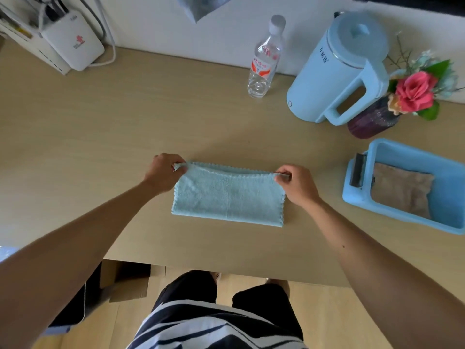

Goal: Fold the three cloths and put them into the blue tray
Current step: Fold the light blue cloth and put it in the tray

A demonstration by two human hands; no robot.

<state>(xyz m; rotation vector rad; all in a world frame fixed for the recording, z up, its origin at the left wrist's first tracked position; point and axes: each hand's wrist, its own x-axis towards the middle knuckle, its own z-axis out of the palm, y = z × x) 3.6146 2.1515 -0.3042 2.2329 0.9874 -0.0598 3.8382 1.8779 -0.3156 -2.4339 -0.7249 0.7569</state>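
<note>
With your left hand (163, 173) and right hand (293, 183) pinching the light blue cloth (227, 195) at mid-frame, align its far corners squarely before creasing.

You stood at a pale wood-grain desk (100, 117) pushed against a white wall (156, 23), daylight soft across its top; below its near edge lay light wooden flooring (327, 318).

Cloth (227, 195) lies mid-table (100, 137); tray (412, 152) to its right holds another cloth (402, 190); kettle (337, 69) behind
</note>
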